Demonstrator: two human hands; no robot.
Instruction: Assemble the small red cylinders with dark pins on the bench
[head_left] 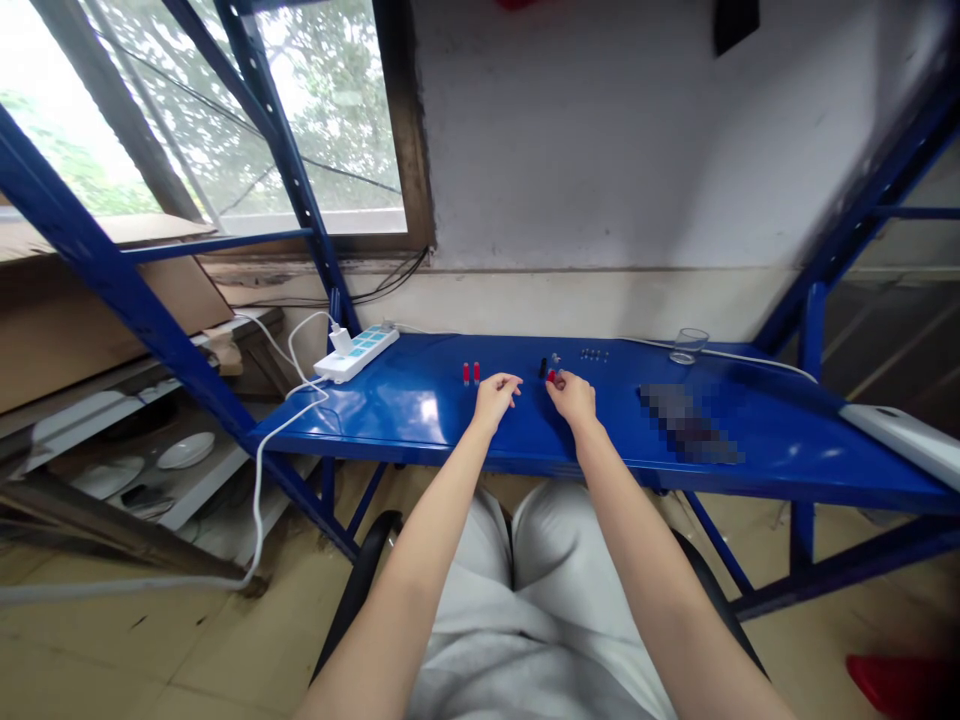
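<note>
My right hand [574,397] is closed in a pinch on a small red piece [551,376], just above the blue table. Its exact kind is too small to make out. My left hand [496,396] hovers to the left with its fingers loosely apart and nothing visible in them. Beyond the right fingertips are a small black cylinder [543,367] and a tiny silvery part [556,358]. Two red cylinders with pale lower ends [471,373] stand side by side, left of my left hand. Farther back lie several tiny metal pieces [595,354] in rows.
A white power strip [357,353] with a plugged-in charger lies at the table's left end, its cord hanging over the edge. A clear glass cup [688,346] stands back right, near a pixelated dark item [686,425]. Blue frame posts [810,330] rise at both sides.
</note>
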